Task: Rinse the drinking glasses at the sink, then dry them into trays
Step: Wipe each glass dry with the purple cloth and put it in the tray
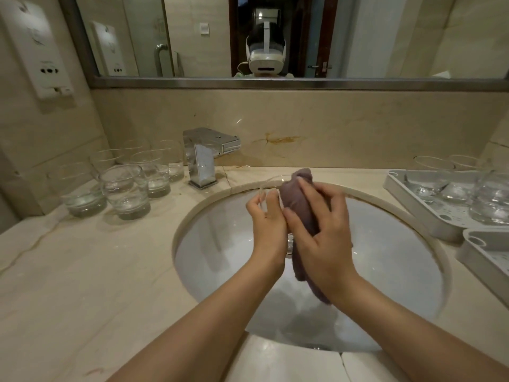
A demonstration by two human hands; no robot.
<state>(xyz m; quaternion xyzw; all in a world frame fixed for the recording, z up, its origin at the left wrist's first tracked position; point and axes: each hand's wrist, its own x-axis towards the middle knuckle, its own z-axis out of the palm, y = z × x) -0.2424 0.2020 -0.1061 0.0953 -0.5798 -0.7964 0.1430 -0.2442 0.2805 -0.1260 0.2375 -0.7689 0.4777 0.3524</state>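
Purple cloth (298, 199) (gripped) in right hand (316, 224)

A wide mirror (192, 37) with a metal frame runs across the wall from eleven to one o'clock. In it show a white headset, a door with its handle, and a wall switch. At ten o'clock a white box with two dark slots (35, 48) hangs on the tiled side wall. Below the mirror, at twelve, the beige marble backsplash (344, 128) carries a rusty orange stain (278, 139).
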